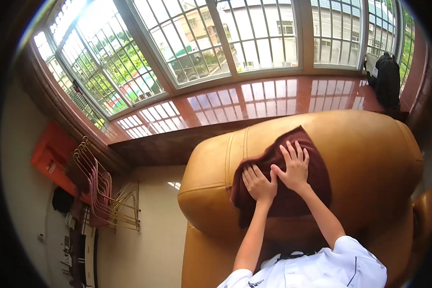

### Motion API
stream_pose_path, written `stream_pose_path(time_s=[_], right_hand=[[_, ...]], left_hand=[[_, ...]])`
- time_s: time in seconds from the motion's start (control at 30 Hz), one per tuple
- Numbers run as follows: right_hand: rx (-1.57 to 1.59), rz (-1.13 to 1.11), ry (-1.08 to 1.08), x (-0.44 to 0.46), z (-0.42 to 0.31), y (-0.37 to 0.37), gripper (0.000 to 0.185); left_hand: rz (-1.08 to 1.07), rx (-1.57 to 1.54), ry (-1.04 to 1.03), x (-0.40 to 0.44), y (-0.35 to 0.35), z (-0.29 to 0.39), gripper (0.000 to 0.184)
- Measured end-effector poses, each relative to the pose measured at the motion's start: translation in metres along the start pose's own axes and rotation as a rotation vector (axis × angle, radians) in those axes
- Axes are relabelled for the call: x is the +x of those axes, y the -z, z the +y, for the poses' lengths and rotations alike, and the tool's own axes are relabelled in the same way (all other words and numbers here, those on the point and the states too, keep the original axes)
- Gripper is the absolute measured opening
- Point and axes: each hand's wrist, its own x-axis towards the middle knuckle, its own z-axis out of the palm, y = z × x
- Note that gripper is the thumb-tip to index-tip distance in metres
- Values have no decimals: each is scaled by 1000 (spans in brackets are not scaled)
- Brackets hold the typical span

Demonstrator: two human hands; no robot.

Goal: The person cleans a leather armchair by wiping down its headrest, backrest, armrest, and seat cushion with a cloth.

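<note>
A dark maroon cloth [293, 201] lies spread over the top of a tan leather sofa back [365, 149], its lower part draping down the near side. My left hand [259, 183] rests flat on the cloth's left part, fingers stretched out. Just right of it, my right hand [294, 165] presses flat on the cloth with its fingers spread toward the window. The two thumbs nearly meet. Neither hand grips the cloth.
Behind the sofa runs a glossy reddish window sill [216, 108] below barred windows. A black bag [388, 79] stands on the sill at right. Stacked metal-framed chairs [98, 187] and an orange-red object [53, 156] are at left, beside the pale floor [153, 225].
</note>
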Motion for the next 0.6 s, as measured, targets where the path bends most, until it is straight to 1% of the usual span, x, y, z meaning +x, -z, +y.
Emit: stream_pose_path(time_s=[0.07,0.1,0.13,0.17,0.2,0.23,0.27,0.33,0.43,0.53,0.6], right_hand=[[1151,-202,-286,14,18,32,60],[1441,-112,-293,17,24,65,68],[1533,69,-110,21,21,111,85],[1301,335,154,24,19,147,94],[1340,486,623,35,27,178,102],[1176,513,842,43,36,203,101],[993,488,889,50,42,223,99],[660,400,864,64,67,254,96],[336,291,726,78,119,274,91],[165,260,553,79,190,300,87],[142,313,457,81,244,320,84]], left_hand=[[5,3,-9,0,-1,0,61],[0,18,-14,-4,-1,-2,60],[7,30,-20,-4,-2,-3,60],[20,38,-25,-2,-4,-2,59],[31,44,-23,-1,-5,-1,58],[37,49,-25,-3,-6,-1,58],[41,53,-33,-3,-6,-2,57],[69,41,-37,0,-10,1,56],[65,65,-10,-6,-9,-1,54],[125,61,-24,-8,-13,-2,54],[137,101,-49,-10,-22,-15,54]])
